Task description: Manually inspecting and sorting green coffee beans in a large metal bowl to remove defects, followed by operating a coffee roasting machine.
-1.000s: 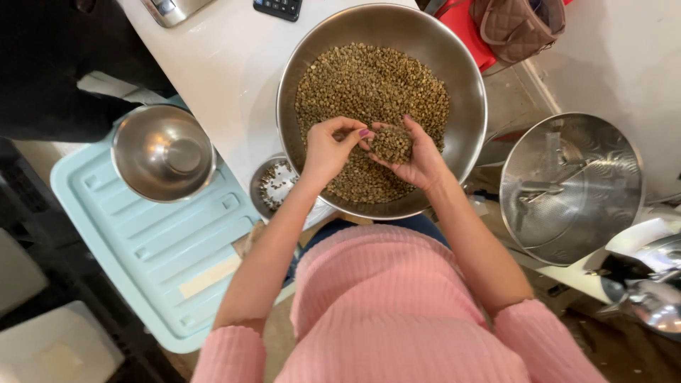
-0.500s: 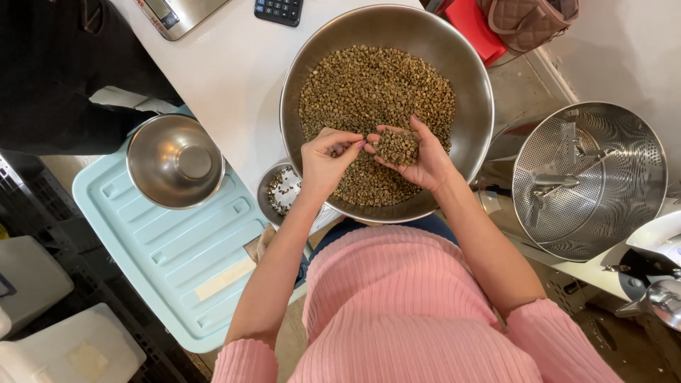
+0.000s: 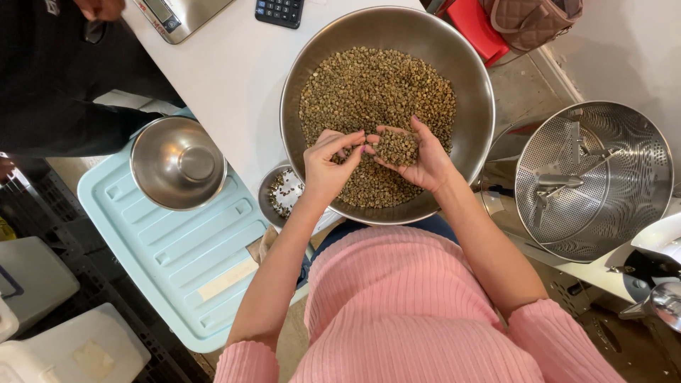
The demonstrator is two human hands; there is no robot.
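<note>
2 hands over 1 big bowl (image 3: pixel 468 78), round, steel, shiny, being used on the white counter (image 3: pixel 227 71). Bowl approx half filled w/ beans (image 3: pixel 376 92), small, oval, olive-green, matte; count can't be told.

Right hand (image 3: pixel 415 152) is being held palm-up, cupped, fingers curled together around a small heap of the beans. Left hand (image 3: pixel 330 163) is being held just beside it, fingertips pinched together at the heap; whether a bean is being gripped can't be told.

Others:
- 1 small steel dish (image 3: pixel 273 191), partly under bowl rim, w/ a few dark/pale bits inside.
- 1 mid steel bowl (image 3: pixel 177 163), upside down, on 1 pale-blue ribbed plastic tray (image 3: pixel 177 262).
- 1 perforated steel drum (image 3: pixel 592 181) w/ stirrer arms, right side.
- 1 scale (image 3: pixel 177 14) and 1 calculator (image 3: pixel 280 10) at counter's far edge.
- 1 more person in black (image 3: pixel 64 85), top left.
</note>
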